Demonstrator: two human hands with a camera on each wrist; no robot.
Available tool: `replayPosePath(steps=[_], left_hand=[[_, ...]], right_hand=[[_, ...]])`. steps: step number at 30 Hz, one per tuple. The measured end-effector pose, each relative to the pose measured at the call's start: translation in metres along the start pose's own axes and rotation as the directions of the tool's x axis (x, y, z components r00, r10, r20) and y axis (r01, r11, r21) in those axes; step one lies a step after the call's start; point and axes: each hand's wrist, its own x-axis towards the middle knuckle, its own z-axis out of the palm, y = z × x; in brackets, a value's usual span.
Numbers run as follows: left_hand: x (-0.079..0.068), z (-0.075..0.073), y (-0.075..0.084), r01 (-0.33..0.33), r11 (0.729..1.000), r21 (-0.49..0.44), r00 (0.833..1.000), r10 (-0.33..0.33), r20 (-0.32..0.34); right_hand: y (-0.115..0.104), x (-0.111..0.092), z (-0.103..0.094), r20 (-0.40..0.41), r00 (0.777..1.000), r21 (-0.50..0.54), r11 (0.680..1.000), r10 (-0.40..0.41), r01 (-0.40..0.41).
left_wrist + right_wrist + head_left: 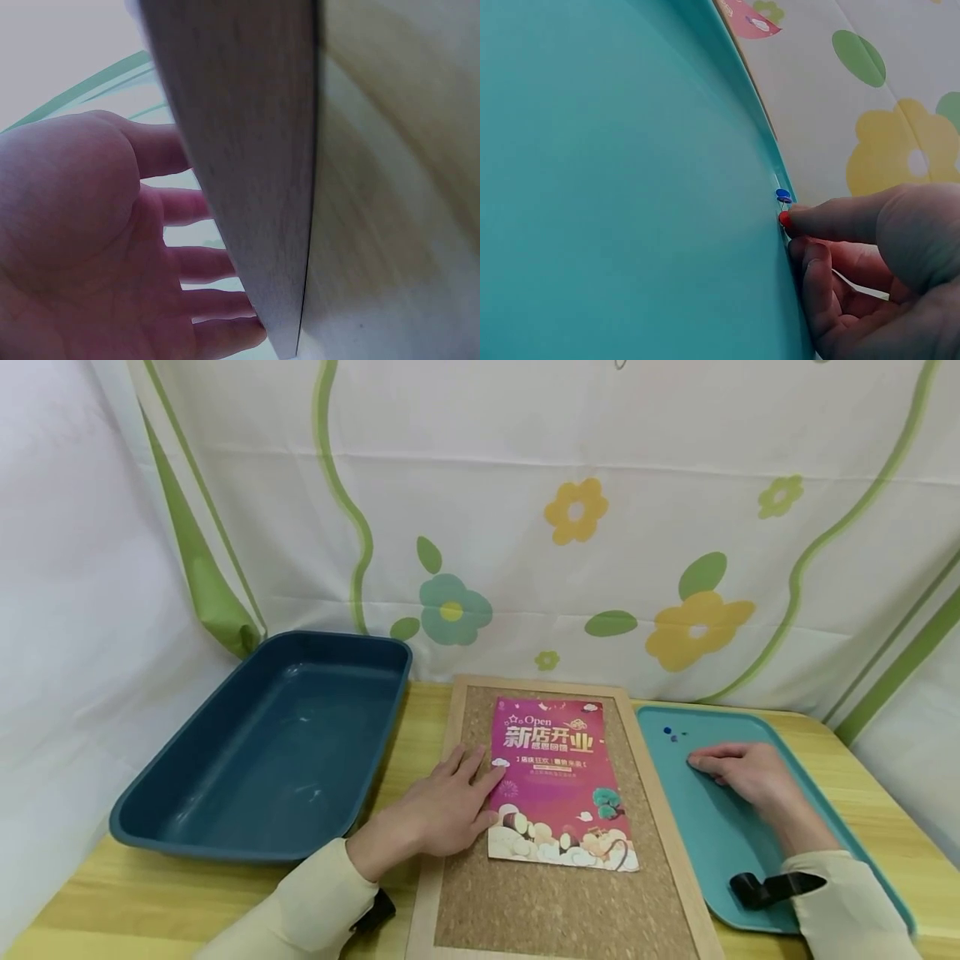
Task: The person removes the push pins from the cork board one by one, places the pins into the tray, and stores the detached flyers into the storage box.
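My left hand (442, 806) lies with spread, straight fingers on a wood-framed cork board (525, 910). Its fingertips reach the left edge of a pink poster (555, 777) lying on the board; in the left wrist view the palm (67, 225) shows beside the frame's side (240, 165). Over a turquoise tray (742, 827), my right hand (750, 772) has its fingers curled, thumb and fingertips drawn together. These fingertips pinch a red push pin (784, 218), mostly covered by them. Close by are blue push pins (783, 193), which appear small in the head view.
A deep dark-blue basin (262, 760) stands on the wooden table (135, 902) to the left of the board. Behind everything hangs a white curtain (510, 493) with printed flowers. Black straps with devices (772, 889) sit at both wrists.
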Motion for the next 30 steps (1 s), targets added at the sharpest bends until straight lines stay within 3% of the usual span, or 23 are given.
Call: replayPosePath(steps=[6, 15, 23, 30], left_hand=[[0.001, -0.003, 0.0, -0.014, 1.0, 0.017, 1.0, 0.014, -0.01], [-0.002, -0.001, -0.001, -0.006, 1.0, -0.005, 1.0, 0.006, -0.007], [-0.001, -0.005, -0.003, -0.002, 1.0, 0.006, 1.0, 0.002, -0.005], [-0.001, -0.003, -0.001, -0.006, 1.0, 0.003, 1.0, 0.006, 0.006]], right_hand=[[0.001, 0.0, -0.001, 0.006, 1.0, 0.032, 0.999, -0.008, 0.008], [-0.006, -0.002, -0.003, 0.053, 0.995, 0.1, 0.992, -0.082, 0.076], [-0.039, -0.011, 0.001, 0.037, 0.987, 0.142, 0.979, -0.156, 0.149], [-0.066, -0.017, 0.015, 0.068, 0.985, 0.177, 0.974, -0.158, 0.144]])
